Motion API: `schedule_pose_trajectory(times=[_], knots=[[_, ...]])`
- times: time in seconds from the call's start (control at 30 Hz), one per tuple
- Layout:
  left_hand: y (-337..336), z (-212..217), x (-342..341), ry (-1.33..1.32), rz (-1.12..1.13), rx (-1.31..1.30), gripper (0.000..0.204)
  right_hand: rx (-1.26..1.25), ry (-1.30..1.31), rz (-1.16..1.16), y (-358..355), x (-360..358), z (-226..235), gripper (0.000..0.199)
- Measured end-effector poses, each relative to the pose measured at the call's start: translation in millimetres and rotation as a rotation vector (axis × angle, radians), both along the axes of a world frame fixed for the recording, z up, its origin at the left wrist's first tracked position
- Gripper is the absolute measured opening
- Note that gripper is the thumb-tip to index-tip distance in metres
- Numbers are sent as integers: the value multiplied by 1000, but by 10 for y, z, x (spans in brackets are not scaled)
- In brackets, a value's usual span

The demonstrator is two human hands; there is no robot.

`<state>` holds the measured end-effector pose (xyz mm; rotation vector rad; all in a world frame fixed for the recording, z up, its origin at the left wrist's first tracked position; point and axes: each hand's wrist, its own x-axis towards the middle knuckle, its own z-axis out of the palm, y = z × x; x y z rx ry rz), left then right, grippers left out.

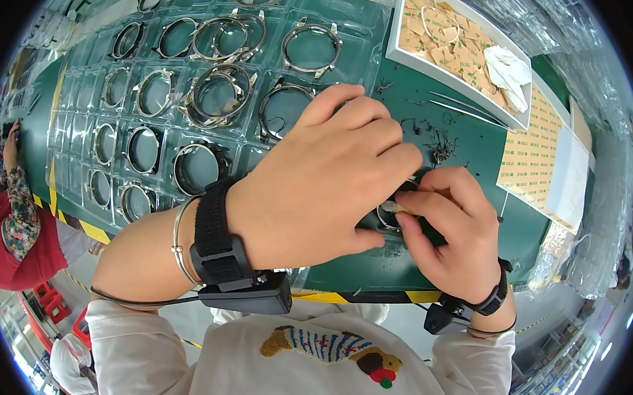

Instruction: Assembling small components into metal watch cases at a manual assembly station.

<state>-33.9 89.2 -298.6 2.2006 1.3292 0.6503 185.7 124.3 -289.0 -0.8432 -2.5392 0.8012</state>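
My left hand point(325, 176) reaches over the table with its fingers curled down around a round metal watch case point(387, 219). Its fingertips are mostly hidden. At the right rim of that case, my right hand point(452, 226) pinches a small pale piece point(400, 207) between thumb and forefinger. What this piece is cannot be made out. Beneath my left forearm and beyond it, a clear plastic tray point(244, 140) bears rows of watch cases. One of these, a dark-rimmed watch case point(198, 168), lies just beside my left wrist.
Thin black scraps point(441, 143) litter the green mat point(508, 232) beyond my right hand. Metal tweezers point(468, 111) lie near a white box point(460, 82) of tan paper pieces and a crumpled white cloth point(508, 73). Printed tan sheets point(529, 162) lie at right. Another person point(25, 232) sits far left.
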Motion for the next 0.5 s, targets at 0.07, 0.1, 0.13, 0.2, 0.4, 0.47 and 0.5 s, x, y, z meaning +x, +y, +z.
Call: schedule_pose_trajectory(times=[0.07, 0.1, 0.13, 0.2, 0.4, 0.47, 0.5], knots=[[5, -5, -20, -11, -16, 7, 52, 6, 9, 4, -2, -8, -7, 24], [8, -8, -32, -21, -33, 11, 51, 8, 19, 6, -2, -13, -9, 24], [7, -11, -41, -31, -52, 14, 49, 10, 29, 8, -3, -17, -12, 24], [2, -13, -40, -24, -45, 25, 48, 16, 35, 9, -7, -28, -23, 24], [26, -24, -15, -23, -13, 47, 44, -22, 28, 13, -8, -26, 5, 22], [15, -14, -8, -15, -9, 45, 44, -19, 38, 15, -19, -28, 1, 22], [6, -7, -5, -10, -4, 38, 44, -21, 45, 17, -26, -32, -8, 21]])
